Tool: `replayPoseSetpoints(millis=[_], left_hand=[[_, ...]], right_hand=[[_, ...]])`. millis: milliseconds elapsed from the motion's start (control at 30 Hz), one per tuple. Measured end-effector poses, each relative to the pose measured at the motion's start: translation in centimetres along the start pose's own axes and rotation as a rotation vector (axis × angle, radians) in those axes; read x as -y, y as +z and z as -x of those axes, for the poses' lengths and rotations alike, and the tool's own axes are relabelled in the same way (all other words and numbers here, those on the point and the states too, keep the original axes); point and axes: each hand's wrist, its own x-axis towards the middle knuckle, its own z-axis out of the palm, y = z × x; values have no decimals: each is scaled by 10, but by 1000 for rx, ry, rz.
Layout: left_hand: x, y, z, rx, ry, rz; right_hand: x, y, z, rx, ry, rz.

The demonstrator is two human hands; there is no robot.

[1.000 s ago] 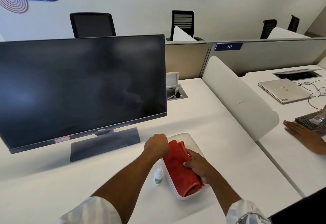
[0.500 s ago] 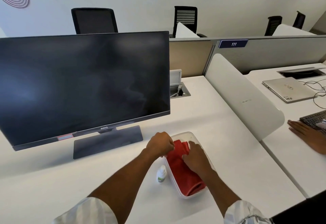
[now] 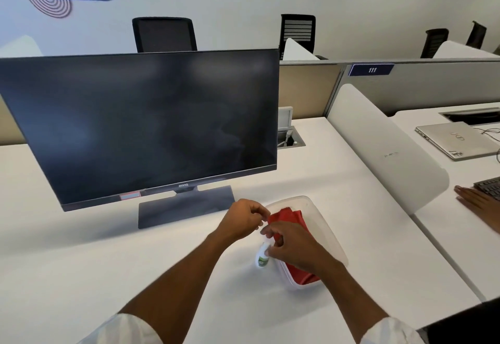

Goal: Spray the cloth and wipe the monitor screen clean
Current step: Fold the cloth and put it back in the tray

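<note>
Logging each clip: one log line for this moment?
stage: reaching | right hand: at spray bottle | left hand: empty | red cloth: in tub

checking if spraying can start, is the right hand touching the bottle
Touching. The head view shows the right hand's fingertips pinched on the top of the bottle, which stands on the desk beside the tub.

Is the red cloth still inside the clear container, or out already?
Inside: the red cloth lies in the clear container, folded, partly hidden under the right hand.
</note>
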Motion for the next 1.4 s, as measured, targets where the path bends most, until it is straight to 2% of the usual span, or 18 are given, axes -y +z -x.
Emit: replayPoseSetpoints(millis=[233, 433, 533, 800, 1033, 1400], left_hand=[[14, 1, 21, 50, 36, 43], [-2, -9, 29, 43, 97, 95], [-20, -15, 27, 40, 156, 99], [-60, 13, 2, -210, 228, 11], [-75, 41, -30, -215, 223, -36], [-67, 64, -51, -106, 166, -109]], right_hand=[[8, 19, -4, -180, -6, 51], [26, -9, -6, -283, -62, -73], [32, -28, -6, -360, -98, -22], [29, -79, -12, -562, -95, 118], [0, -88, -31, -534, 1, 180], [-33, -77, -56, -458, 101, 215]])
